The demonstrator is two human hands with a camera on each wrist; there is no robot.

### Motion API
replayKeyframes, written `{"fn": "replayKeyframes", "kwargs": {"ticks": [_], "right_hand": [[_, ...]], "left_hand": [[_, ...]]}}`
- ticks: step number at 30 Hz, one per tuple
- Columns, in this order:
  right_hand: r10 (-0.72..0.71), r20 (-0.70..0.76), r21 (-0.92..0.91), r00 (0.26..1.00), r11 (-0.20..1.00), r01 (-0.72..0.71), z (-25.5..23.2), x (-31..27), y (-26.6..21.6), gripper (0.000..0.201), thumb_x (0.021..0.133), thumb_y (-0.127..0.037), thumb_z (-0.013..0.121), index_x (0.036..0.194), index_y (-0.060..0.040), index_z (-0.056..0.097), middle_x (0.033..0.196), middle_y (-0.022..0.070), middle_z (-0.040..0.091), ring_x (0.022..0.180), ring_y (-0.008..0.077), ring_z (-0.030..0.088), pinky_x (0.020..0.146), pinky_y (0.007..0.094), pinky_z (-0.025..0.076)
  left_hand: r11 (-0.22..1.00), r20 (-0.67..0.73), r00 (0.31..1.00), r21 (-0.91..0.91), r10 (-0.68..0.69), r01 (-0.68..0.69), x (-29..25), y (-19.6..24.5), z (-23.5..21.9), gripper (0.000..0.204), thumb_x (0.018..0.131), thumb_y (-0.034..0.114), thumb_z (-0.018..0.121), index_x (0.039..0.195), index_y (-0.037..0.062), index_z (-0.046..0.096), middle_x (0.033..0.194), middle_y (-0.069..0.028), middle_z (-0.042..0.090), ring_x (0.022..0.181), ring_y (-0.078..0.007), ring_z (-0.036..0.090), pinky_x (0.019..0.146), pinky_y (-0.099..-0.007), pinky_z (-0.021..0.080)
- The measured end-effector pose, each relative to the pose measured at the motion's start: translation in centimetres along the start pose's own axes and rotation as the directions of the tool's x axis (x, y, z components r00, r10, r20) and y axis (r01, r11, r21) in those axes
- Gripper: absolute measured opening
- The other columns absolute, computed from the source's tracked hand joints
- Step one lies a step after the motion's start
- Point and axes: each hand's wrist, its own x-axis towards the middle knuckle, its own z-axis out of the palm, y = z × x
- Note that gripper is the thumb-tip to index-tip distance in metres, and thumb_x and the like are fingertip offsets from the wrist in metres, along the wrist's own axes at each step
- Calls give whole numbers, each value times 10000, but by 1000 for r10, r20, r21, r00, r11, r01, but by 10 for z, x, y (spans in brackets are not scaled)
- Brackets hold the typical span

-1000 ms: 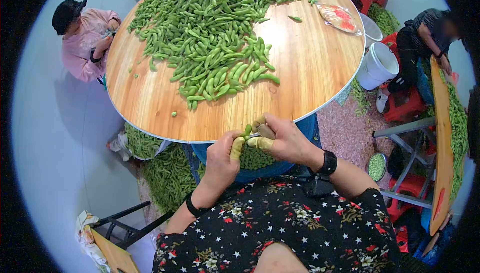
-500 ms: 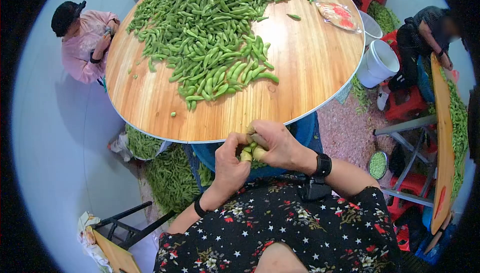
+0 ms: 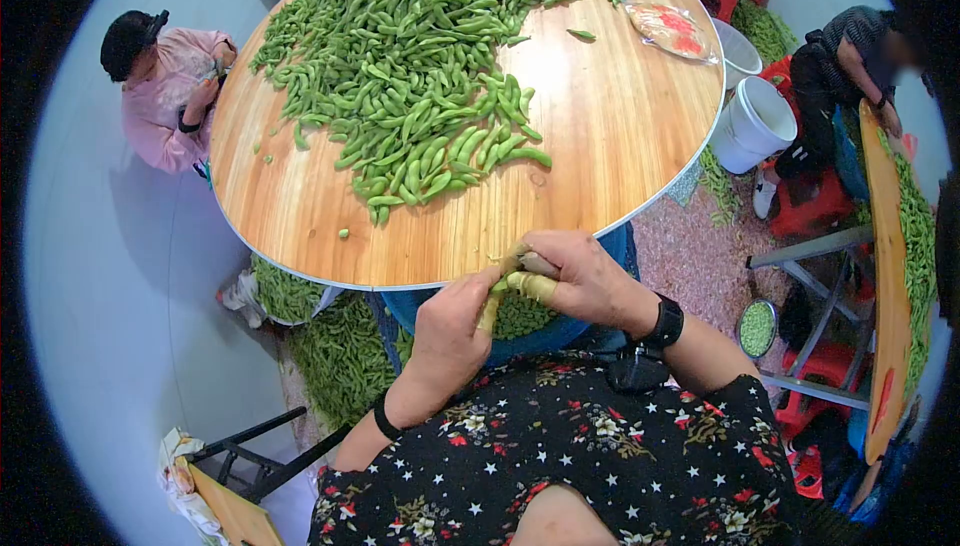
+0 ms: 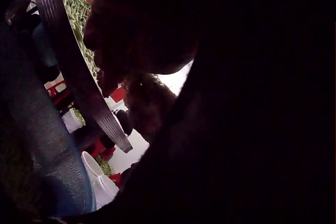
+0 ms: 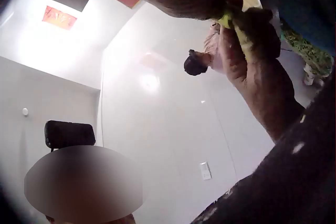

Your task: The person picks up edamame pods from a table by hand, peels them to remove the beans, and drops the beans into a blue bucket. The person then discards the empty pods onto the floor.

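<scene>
In the head view both hands meet just off the round table's near edge, over a blue basin (image 3: 580,331) holding green beans. The left hand (image 3: 450,324) pinches an edamame pod (image 3: 499,287) between thumb and fingers. From the other side the right hand (image 3: 585,276) grips the same pod, its thumb against it. Yellowish covers wrap the thumbs and some fingertips. Most of the pod is hidden by the fingers; a bit of green (image 5: 226,21) shows in the right wrist view. The left wrist view is mostly dark. A large heap of edamame pods (image 3: 420,76) lies on the table.
The wooden table (image 3: 600,146) also bears a plastic-wrapped packet (image 3: 672,32). White buckets (image 3: 755,126) stand beyond its right edge. More pods (image 3: 340,356) lie on the floor at left, near a black-legged stool. Other people sit left and right; a bowl of beans (image 3: 757,329) is at right.
The hands drew close together around the pod, then shifted slightly, with the right hand turned a little outward. Less of the pod shows now than a second ago.
</scene>
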Motion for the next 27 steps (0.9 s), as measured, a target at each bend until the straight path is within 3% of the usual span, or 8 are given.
{"fn": "replayKeyframes", "kwargs": {"ticks": [3,10,16,17,19,22,26,27], "right_hand": [[-79,-183,-32,980,997,75,7,3,6,185,823,-137,641,947,-5,602,810,156,579,751,331,596,641,384,475],[-279,-219,-146,935,957,251,16,2,8,180,817,-92,650,975,-12,613,812,145,579,744,321,596,636,376,480],[-136,-123,-17,983,991,135,8,1,5,220,830,-130,654,1005,-12,592,739,112,585,671,249,601,589,343,471],[26,-63,225,998,974,-11,9,1,7,183,850,-145,638,975,-22,588,708,84,579,610,205,578,541,318,452],[171,33,445,985,880,-167,12,1,10,154,871,-161,622,946,-32,583,676,57,573,549,160,554,493,293,433],[343,268,784,900,466,-411,13,3,13,139,908,-185,588,821,-86,544,649,25,550,429,81,453,369,214,339],[339,241,737,909,546,-399,15,4,11,138,903,-167,589,808,-75,549,658,10,551,487,88,477,431,218,373],[278,165,664,946,678,-315,18,4,13,135,879,-149,600,793,-61,545,661,21,555,525,106,491,473,236,394]], "left_hand": [[986,29,992,-111,-119,122,2,0,-2,191,821,18,571,1008,-18,582,823,-181,623,712,-345,618,627,-366,482],[995,-11,996,-42,-90,90,9,-8,-4,134,827,36,543,954,-5,558,762,-186,587,664,-360,595,573,-379,451],[994,152,988,-109,-14,31,11,-2,-14,139,831,30,524,966,1,522,746,-211,550,722,-411,569,617,-431,448],[992,187,982,-122,-10,33,11,-2,-15,148,835,30,522,980,4,523,761,-209,555,729,-409,572,623,-427,450],[990,223,975,-134,-6,37,9,-3,-18,157,839,30,520,994,6,524,776,-207,560,737,-407,575,629,-423,453],[981,244,970,-192,16,33,5,-8,-20,184,846,38,520,1026,0,526,811,-204,574,769,-403,587,650,-418,464],[983,236,967,-124,-100,132,4,2,-24,219,849,61,547,1057,-6,527,842,-217,590,807,-402,601,682,-420,484],[965,219,960,-153,-177,213,4,8,-24,223,847,72,561,1054,-7,526,840,-219,595,807,-403,604,682,-425,490]]}}
